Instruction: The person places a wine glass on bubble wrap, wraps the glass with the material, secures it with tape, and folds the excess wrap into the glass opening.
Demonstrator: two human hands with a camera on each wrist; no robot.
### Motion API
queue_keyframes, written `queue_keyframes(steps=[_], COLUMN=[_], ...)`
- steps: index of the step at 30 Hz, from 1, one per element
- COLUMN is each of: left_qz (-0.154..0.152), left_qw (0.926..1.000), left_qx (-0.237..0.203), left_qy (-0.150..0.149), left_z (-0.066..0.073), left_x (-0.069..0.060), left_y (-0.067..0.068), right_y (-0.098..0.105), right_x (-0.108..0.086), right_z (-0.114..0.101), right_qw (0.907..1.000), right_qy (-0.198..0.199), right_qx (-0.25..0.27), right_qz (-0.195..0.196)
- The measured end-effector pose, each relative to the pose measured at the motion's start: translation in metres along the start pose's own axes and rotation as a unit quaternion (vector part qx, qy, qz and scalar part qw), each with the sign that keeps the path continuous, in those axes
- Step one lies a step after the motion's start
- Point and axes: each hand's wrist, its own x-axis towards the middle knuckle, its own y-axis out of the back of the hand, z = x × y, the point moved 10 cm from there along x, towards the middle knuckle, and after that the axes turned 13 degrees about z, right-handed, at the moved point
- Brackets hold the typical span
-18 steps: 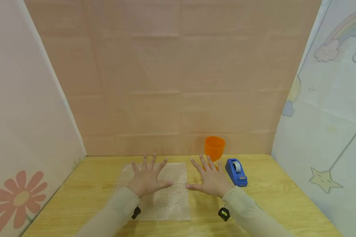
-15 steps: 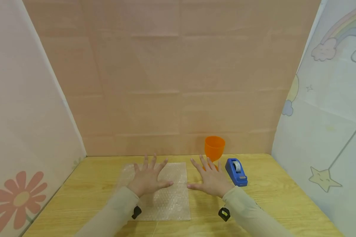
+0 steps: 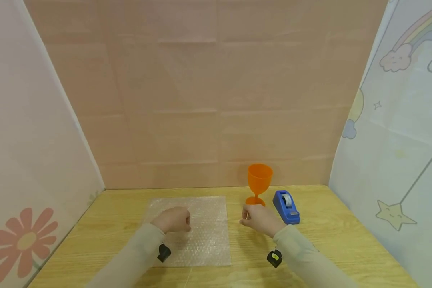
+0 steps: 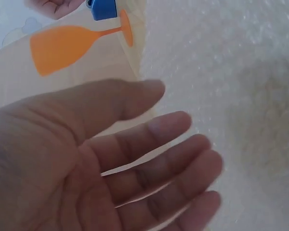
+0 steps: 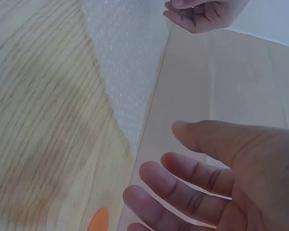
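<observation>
Over the sheet of bubble wrap point(image 3: 205, 244), my left hand point(image 3: 173, 219) hovers with loosely bent fingers and nothing in its grasp. The left wrist view shows its thumb and fingers point(image 4: 154, 183) apart. My right hand point(image 3: 262, 219) is just in front of the orange goblet point(image 3: 260, 178), its fingers also loosely bent around nothing. From the head view, that hand slightly overlaps the goblet's foot; no contact can be made out. The goblet stands upright at the back of the table, beside a blue tape dispenser point(image 3: 286, 208) with a roll of clear tape.
The light wooden table point(image 3: 101, 240) meets a pinkish-tan backdrop point(image 3: 187, 100) behind. Pale sheets with a flower print point(image 3: 26, 242) on the left and a star print point(image 3: 395, 216) on the right enclose the sides. Black wrist cameras point(image 3: 275, 258) hang beneath both wrists.
Both hands were spread flat with fingers stretched forward; now their fingers are drawn in and bent. The goblet's stem and foot have come into fuller view. Bubble wrap and dispenser stay put.
</observation>
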Motion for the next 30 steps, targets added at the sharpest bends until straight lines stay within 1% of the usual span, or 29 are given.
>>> queue_keyframes(steps=[3,5,7,8,9,12,13,15,16,18,20,24,27,30], left_qz=[-0.051,-0.085,-0.105,-0.108,-0.109,-0.094,-0.088,-0.085,-0.083,-0.085,-0.088,-0.063,-0.047,-0.047], left_qw=[0.9983,0.9957,0.9932,0.9927,0.9917,0.9898,0.9890,0.9868,0.9862,0.9855,0.9858,0.9873,0.9878,0.9875], left_qx=[-0.005,-0.013,-0.029,-0.034,-0.044,-0.052,-0.048,-0.038,-0.031,-0.018,-0.010,0.009,0.022,0.023], left_qy=[0.025,0.034,0.042,0.043,0.052,0.094,0.109,0.133,0.140,0.146,0.143,0.145,0.147,0.149], left_z=[-0.011,-0.021,-0.033,-0.040,-0.047,-0.072,-0.080,-0.094,-0.100,-0.111,-0.120,-0.138,-0.147,-0.150], left_x=[-0.005,-0.006,-0.006,-0.006,-0.006,-0.006,-0.007,-0.008,-0.009,-0.010,-0.011,-0.015,-0.018,-0.021], left_y=[0.004,0.009,0.016,0.021,0.025,0.039,0.044,0.049,0.050,0.051,0.048,0.043,0.037,0.031], right_y=[-0.001,-0.002,-0.003,-0.003,-0.003,-0.003,-0.002,-0.001,0.000,0.000,0.000,-0.003,-0.004,-0.001], right_x=[0.001,0.001,0.000,0.000,-0.001,-0.001,-0.001,0.000,0.000,0.000,0.000,-0.001,-0.002,-0.003], right_z=[0.001,0.002,0.002,0.002,0.002,0.001,0.001,0.001,0.000,0.000,0.000,0.001,0.002,0.001], right_qw=[0.9999,0.9998,0.9998,0.9998,0.9998,0.9998,0.9998,0.9997,0.9997,0.9997,0.9997,0.9996,0.9996,0.9996], right_qy=[-0.008,-0.014,-0.015,-0.015,-0.015,-0.009,-0.008,-0.006,-0.003,-0.003,-0.004,-0.011,-0.011,-0.007], right_qx=[0.006,0.011,0.014,0.014,0.015,0.018,0.020,0.023,0.024,0.024,0.022,0.020,0.023,0.026], right_qz=[-0.002,-0.002,-0.003,-0.003,-0.003,-0.004,-0.003,-0.003,-0.002,-0.003,-0.007,-0.014,-0.013,-0.007])
